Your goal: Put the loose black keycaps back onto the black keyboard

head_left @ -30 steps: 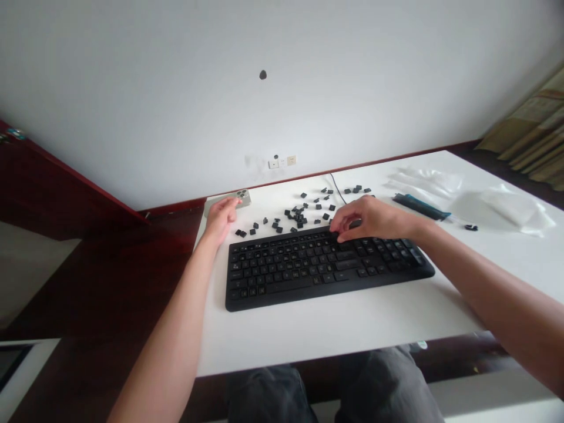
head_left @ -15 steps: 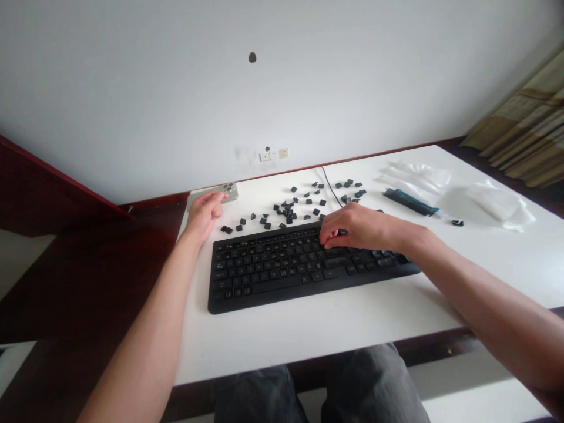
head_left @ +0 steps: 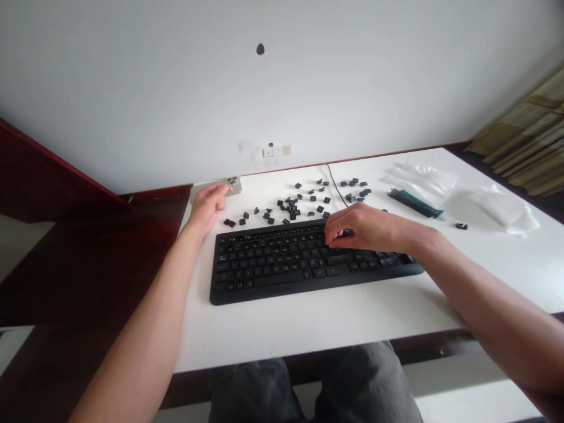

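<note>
A black keyboard lies on the white table, and some of its key positions show bare sockets. My right hand is over its right-middle part, fingers bent down and pinched together at the keys. What is between those fingertips, if anything, is hidden. My left hand is curled closed at the table's left side, beside a phone lying with its cameras up. The inside of that hand does not show. Behind the keyboard, several loose black keycaps are scattered, some on their sides.
A cable runs from behind the keyboard to the table's back edge. On the right lie a dark tool with a teal edge and clear end, and crumpled clear plastic bags. The white table ends at my knees.
The view has shifted slightly, so the table's contents appear a little farther right. My right hand stays pinched at the keys, and my left hand remains curled by the phone.
</note>
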`<state>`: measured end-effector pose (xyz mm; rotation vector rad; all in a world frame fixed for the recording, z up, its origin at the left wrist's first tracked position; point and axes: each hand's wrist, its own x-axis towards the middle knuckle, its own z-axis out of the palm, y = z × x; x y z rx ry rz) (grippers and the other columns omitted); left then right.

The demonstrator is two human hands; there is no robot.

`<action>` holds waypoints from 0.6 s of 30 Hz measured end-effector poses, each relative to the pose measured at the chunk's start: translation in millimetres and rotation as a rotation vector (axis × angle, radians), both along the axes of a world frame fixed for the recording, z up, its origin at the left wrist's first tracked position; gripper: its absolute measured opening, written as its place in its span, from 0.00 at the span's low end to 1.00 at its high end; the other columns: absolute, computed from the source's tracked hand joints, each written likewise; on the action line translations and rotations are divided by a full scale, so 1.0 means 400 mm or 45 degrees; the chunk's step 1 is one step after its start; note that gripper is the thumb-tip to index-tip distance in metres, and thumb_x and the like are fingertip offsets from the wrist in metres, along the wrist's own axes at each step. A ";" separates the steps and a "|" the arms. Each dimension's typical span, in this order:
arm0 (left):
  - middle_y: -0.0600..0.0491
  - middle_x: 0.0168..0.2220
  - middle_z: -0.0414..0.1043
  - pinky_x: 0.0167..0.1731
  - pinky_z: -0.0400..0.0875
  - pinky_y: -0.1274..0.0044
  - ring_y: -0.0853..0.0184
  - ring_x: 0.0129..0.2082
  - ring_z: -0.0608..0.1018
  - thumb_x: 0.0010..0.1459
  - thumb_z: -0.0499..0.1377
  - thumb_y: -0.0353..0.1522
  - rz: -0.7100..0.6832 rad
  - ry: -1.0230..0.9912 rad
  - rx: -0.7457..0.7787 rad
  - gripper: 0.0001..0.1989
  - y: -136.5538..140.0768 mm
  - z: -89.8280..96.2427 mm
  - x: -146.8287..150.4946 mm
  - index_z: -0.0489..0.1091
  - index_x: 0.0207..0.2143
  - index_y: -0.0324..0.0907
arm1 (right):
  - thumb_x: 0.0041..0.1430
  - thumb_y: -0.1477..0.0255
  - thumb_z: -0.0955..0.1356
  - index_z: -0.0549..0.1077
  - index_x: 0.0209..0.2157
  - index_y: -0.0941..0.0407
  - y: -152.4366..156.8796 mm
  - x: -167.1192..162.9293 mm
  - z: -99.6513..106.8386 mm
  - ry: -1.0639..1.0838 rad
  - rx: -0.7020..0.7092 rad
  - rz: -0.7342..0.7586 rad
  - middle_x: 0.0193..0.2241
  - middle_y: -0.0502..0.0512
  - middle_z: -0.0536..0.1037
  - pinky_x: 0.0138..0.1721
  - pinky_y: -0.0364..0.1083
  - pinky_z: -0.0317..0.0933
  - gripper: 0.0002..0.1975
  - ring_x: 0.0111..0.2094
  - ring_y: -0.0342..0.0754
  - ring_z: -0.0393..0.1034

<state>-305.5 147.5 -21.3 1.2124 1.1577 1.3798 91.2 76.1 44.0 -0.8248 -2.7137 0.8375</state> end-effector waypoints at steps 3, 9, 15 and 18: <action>0.65 0.16 0.47 0.21 0.45 0.78 0.76 0.18 0.50 0.51 0.70 0.38 -0.002 0.004 -0.009 0.11 0.000 0.001 0.000 0.78 0.32 0.39 | 0.69 0.70 0.69 0.84 0.36 0.54 0.001 0.002 -0.004 0.009 0.019 0.002 0.38 0.53 0.85 0.40 0.44 0.70 0.10 0.37 0.46 0.80; 0.65 0.16 0.47 0.21 0.45 0.78 0.76 0.17 0.50 0.50 0.71 0.37 0.000 -0.011 -0.005 0.11 0.000 0.000 0.000 0.78 0.32 0.39 | 0.69 0.70 0.69 0.83 0.36 0.53 -0.001 0.004 -0.005 0.001 0.040 0.013 0.38 0.52 0.85 0.41 0.44 0.70 0.10 0.37 0.46 0.80; 0.64 0.16 0.48 0.20 0.46 0.78 0.76 0.17 0.52 0.52 0.70 0.37 -0.011 0.003 0.004 0.10 -0.003 0.004 0.002 0.78 0.32 0.40 | 0.69 0.69 0.69 0.84 0.35 0.53 0.002 0.002 0.000 -0.014 0.037 -0.001 0.38 0.53 0.85 0.39 0.45 0.70 0.11 0.36 0.47 0.80; 0.64 0.16 0.47 0.20 0.46 0.78 0.76 0.17 0.51 0.52 0.70 0.37 -0.006 0.002 0.008 0.10 -0.003 0.004 0.003 0.78 0.32 0.40 | 0.69 0.72 0.69 0.85 0.37 0.52 -0.005 0.003 0.005 -0.061 0.065 -0.011 0.38 0.52 0.86 0.38 0.45 0.70 0.10 0.36 0.47 0.81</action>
